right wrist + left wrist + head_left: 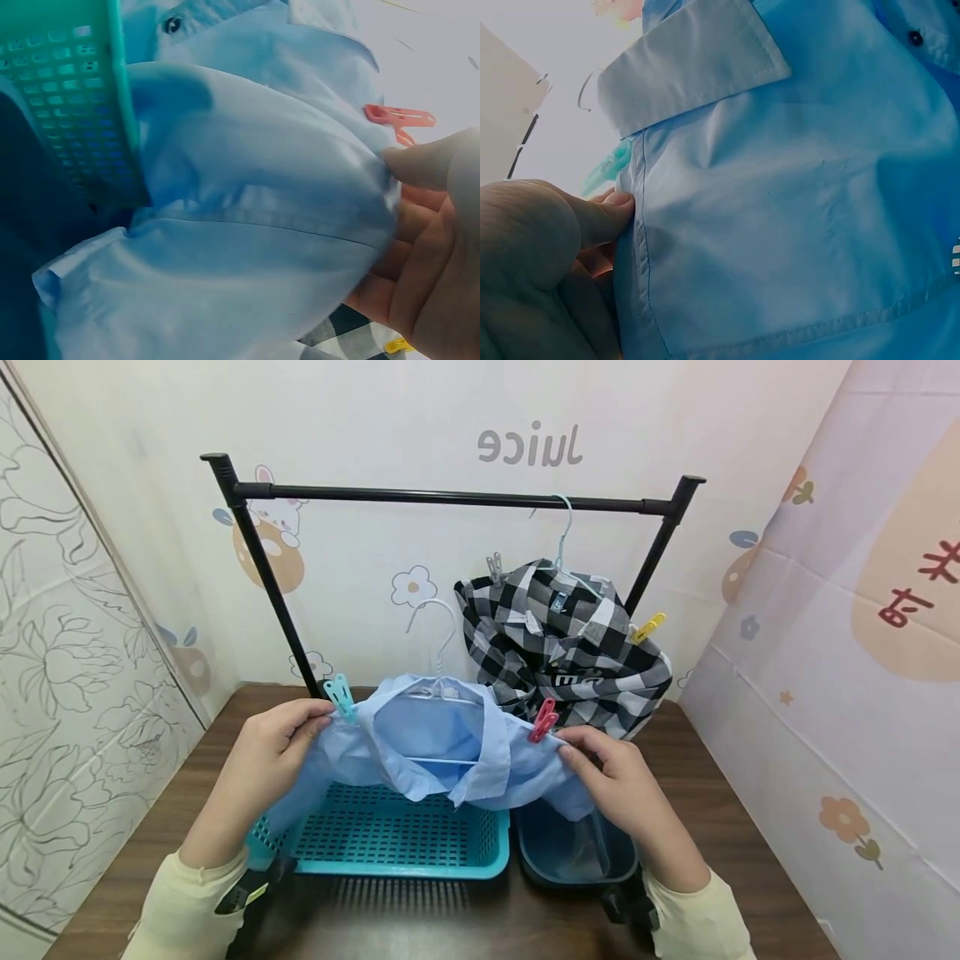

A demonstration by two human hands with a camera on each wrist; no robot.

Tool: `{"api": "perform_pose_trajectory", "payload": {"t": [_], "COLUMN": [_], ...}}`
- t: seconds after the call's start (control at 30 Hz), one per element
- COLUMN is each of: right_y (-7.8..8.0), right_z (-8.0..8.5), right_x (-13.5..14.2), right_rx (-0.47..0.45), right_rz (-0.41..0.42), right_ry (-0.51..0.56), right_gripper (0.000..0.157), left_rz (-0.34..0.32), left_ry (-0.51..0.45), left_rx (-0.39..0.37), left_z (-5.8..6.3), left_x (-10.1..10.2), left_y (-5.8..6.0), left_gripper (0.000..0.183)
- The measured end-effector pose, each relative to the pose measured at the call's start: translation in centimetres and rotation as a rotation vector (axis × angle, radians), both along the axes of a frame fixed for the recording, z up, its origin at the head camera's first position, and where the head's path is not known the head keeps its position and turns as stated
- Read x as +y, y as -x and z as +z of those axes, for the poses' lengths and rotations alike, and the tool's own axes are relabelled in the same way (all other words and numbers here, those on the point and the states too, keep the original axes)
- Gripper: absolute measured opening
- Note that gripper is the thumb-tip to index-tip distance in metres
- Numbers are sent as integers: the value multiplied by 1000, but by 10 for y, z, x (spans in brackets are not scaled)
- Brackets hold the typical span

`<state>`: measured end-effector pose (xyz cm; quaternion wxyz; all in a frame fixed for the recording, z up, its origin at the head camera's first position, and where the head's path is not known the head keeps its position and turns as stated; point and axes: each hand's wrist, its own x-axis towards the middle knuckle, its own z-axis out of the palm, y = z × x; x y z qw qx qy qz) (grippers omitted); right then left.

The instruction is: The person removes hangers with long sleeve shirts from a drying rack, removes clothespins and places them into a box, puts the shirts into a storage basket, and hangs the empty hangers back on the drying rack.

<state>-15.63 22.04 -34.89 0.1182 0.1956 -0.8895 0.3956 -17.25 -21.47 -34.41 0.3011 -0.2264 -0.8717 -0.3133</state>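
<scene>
A light blue collared shirt (442,752) is stretched between both hands, on a pale hanger (441,647) whose hook stands up above the collar. At one shoulder my left hand (264,762) pinches the cloth beside a turquoise clothespin (340,697); the left wrist view shows the thumb on the seam of the shirt (727,225). My right hand (618,785) pinches the other shoulder, just outside a red clothespin (543,720). In the right wrist view the sleeve of the shirt (262,195) hangs down from those fingers.
Behind, a black rack (450,496) carries a black-and-white checked shirt (562,643) on a hanger, with a grey clothespin (495,568) and a yellow clothespin (648,627). Under the blue shirt stand a turquoise basket (405,868) and a dark blue bin (577,883) on the wooden table (720,827).
</scene>
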Motion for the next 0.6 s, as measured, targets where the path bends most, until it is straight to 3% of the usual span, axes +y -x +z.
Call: {"api": "perform_pose_trajectory", "payload": {"t": [0.17, 0.37, 0.6], "right_y": [-3, -3, -6], "right_z": [3, 3, 4], "right_x": [0, -3, -7], "right_rx": [20, 62, 89], "right_rz": [7, 33, 7], "right_ry": [10, 95, 127], "right_gripper": [30, 48, 48], "left_rz": [-2, -8, -12], "left_ry": [6, 24, 35], "left_rx": [-13, -34, -20], "left_z": [1, 1, 1], "left_x": [1, 4, 6], "left_y": [-2, -4, -5], "left_gripper": [20, 21, 22]}}
